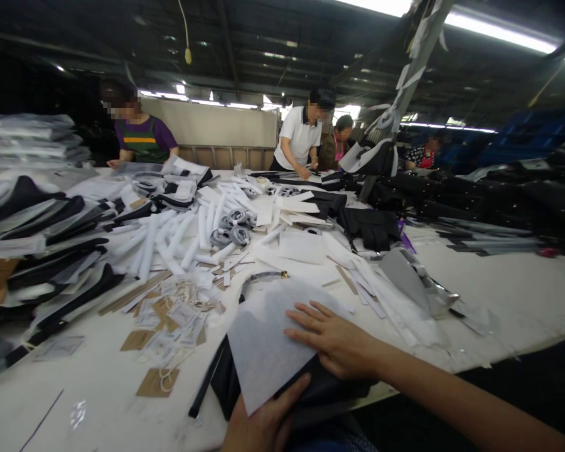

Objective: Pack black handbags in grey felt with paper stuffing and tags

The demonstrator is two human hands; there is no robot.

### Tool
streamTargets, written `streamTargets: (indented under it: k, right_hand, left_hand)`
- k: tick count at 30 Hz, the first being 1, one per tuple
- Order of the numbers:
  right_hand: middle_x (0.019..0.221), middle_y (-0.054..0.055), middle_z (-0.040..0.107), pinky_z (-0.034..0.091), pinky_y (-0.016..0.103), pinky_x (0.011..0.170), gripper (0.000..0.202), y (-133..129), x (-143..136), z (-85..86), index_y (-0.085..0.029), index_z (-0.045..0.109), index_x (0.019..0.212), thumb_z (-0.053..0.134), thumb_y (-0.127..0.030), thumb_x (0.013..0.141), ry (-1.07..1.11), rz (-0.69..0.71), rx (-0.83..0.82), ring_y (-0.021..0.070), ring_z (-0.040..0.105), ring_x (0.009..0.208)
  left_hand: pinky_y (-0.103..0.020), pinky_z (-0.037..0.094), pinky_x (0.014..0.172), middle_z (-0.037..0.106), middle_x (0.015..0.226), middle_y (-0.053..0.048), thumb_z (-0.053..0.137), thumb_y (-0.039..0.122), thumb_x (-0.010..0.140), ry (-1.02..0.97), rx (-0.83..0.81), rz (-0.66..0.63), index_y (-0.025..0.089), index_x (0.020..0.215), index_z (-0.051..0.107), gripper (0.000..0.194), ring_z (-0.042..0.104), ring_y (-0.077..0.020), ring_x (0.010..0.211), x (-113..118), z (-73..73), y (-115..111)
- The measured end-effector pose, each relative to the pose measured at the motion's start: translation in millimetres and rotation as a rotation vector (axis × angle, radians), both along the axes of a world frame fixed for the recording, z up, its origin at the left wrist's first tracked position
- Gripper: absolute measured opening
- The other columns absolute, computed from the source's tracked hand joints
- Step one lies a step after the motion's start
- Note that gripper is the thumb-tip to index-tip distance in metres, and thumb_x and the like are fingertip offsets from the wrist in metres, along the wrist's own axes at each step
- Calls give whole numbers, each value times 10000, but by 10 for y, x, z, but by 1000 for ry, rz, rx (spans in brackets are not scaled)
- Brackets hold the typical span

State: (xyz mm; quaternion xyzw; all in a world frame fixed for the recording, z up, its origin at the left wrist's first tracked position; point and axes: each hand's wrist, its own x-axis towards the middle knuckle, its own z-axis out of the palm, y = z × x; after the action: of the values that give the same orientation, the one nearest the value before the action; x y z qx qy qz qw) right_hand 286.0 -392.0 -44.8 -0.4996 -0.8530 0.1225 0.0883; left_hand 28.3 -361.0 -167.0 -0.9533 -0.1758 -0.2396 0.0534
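Observation:
A white paper sheet [263,339] lies over a black bag [327,390] at the table's near edge. The bag's dark curved handle, with a gold-coloured fitting [285,275], shows beyond the sheet. My right hand [334,339] rests flat on the sheet's right part, fingers stretched out and slightly apart. Below it, my left hand [268,417] grips the near side of the bag, its thumb on top by the sheet's lower corner. The fingers underneath are mostly hidden. A black strap [209,376] sticks out to the bag's left.
Left of the bag lie brown tags and small sachets [162,320]. Beyond are white rolls [169,242], coiled grey straps [238,226] and white cards [301,246]. Black pieces [51,251] are piled at left, plastic wrap [395,295] at right. Several people work across the table.

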Motion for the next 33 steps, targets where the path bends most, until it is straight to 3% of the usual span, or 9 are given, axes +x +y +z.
streamTargets:
  k: [2, 5, 8, 10, 14, 18, 23, 27, 33]
  right_hand:
    - [1566, 65, 406, 290, 509, 1195, 761, 86, 22, -103, -271, 447, 1496, 460, -25, 775, 10, -7, -6, 273, 309, 1472]
    - [1512, 101, 480, 397, 438, 1146, 721, 29, 9, -169, -204, 434, 1505, 363, 2, 817, 52, -129, 77, 241, 421, 1415]
    - [1527, 126, 446, 425, 476, 1125, 760, -175, -111, -164, -187, 362, 1542, 387, -13, 803, 34, -273, 163, 281, 452, 1392]
    - [1532, 141, 433, 430, 532, 1108, 776, -310, -223, -178, -195, 362, 1543, 412, -22, 788, -12, -301, 124, 322, 465, 1378]
    - [1572, 153, 361, 263, 670, 1154, 750, -436, -363, -278, -204, 413, 1518, 481, -69, 783, -56, -227, -37, 397, 322, 1448]
    - [1614, 104, 293, 149, 673, 1187, 779, -439, -372, -364, -269, 347, 1546, 508, -101, 802, -35, -203, -111, 376, 212, 1493]
    - [1642, 91, 215, 82, 662, 1201, 873, -468, -487, -481, -238, 256, 1576, 503, -76, 754, -69, -280, -134, 351, 159, 1511]
    - [1646, 89, 205, 58, 642, 1214, 785, -511, -613, -569, -218, 206, 1588, 481, -128, 859, -78, -359, -111, 329, 138, 1519]
    - [1646, 80, 223, 60, 614, 1225, 661, -511, -672, -583, -254, 197, 1589, 446, -256, 977, -16, -360, -92, 302, 163, 1518]
  left_hand:
    - [-371, 576, 929, 612, 1390, -19, 619, 181, 791, -2, -3, 13, 373, 1523, 358, 800, 641, -261, 1180, 4, 19, -8]
    - [-348, 573, 909, 598, 1399, -42, 612, 167, 811, 37, -64, -3, 372, 1527, 346, 792, 645, -245, 1163, 23, 105, -9]
    - [-318, 566, 863, 663, 1295, -31, 599, 167, 832, 37, -156, -28, 389, 1505, 382, 742, 673, -214, 1078, 42, 207, -9]
    - [-318, 556, 862, 704, 1218, -2, 596, 202, 863, 17, -177, -19, 407, 1478, 421, 671, 690, -202, 1014, 37, 205, -18]
    - [-310, 557, 849, 720, 1223, 19, 585, 290, 907, -10, -65, 18, 364, 1425, 508, 529, 711, -208, 955, -27, -41, -71]
    - [-347, 571, 855, 679, 1303, -11, 620, 327, 888, -1, 78, 51, 313, 1440, 498, 565, 693, -255, 1079, -73, -269, -105]
    - [-399, 585, 880, 617, 1378, -35, 641, 364, 870, 25, 89, 49, 307, 1398, 534, 542, 664, -289, 1158, -34, -176, -68]
    - [-424, 598, 873, 637, 1353, -44, 640, 351, 853, 34, 98, 24, 298, 1331, 587, 484, 685, -298, 1118, -9, -90, -38]
    - [-414, 624, 780, 730, 1190, -85, 543, 339, 916, 14, 142, -32, 233, 1242, 638, 357, 744, -285, 944, -39, -138, -13]
